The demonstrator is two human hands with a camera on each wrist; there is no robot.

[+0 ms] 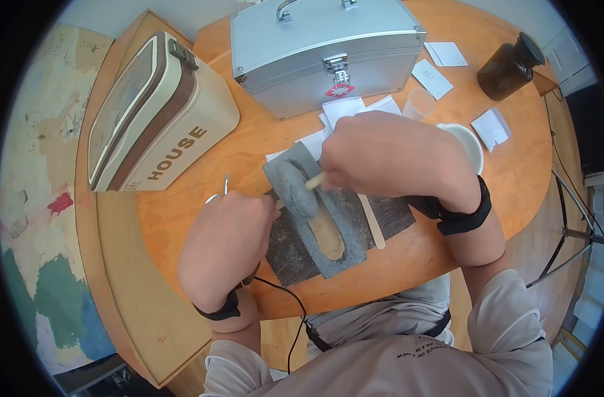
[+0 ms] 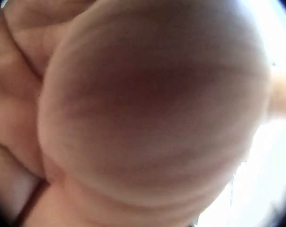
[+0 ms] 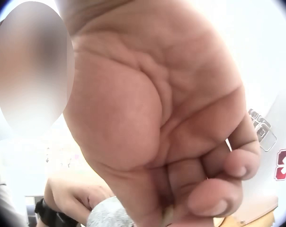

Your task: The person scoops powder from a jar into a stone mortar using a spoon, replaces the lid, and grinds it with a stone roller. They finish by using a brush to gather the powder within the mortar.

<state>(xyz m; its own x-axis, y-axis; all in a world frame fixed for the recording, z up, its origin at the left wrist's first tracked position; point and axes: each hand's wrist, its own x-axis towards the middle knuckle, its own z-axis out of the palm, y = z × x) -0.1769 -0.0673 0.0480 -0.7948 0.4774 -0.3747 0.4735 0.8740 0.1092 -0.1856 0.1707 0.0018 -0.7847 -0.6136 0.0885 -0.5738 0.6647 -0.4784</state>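
A grey stone grinding trough (image 1: pixel 356 257) lies lengthwise before the person, with tan powder (image 1: pixel 326 235) in its groove. Standing in the groove is a stone grinding wheel (image 1: pixel 295 192) with a wooden handle (image 1: pixel 313 181) through its middle. The right hand (image 1: pixel 388 155) grips the handle's right end, its fingers curled in the right wrist view. On the other side the left hand (image 1: pixel 226 238) holds the left end, only a bit of wood showing by its fingers. The left wrist view is filled by the left palm (image 2: pixel 152 104).
Under the trough is a dark mat (image 1: pixel 285 258), with a wooden stick (image 1: pixel 372 221) to its right. A silver case (image 1: pixel 328 59) stands behind, a cream HOUSE box (image 1: pixel 196 126) at left. Papers, a clear cup (image 1: pixel 419 104), a white bowl (image 1: pixel 470 142) and a dark jar (image 1: pixel 510 69) are around.
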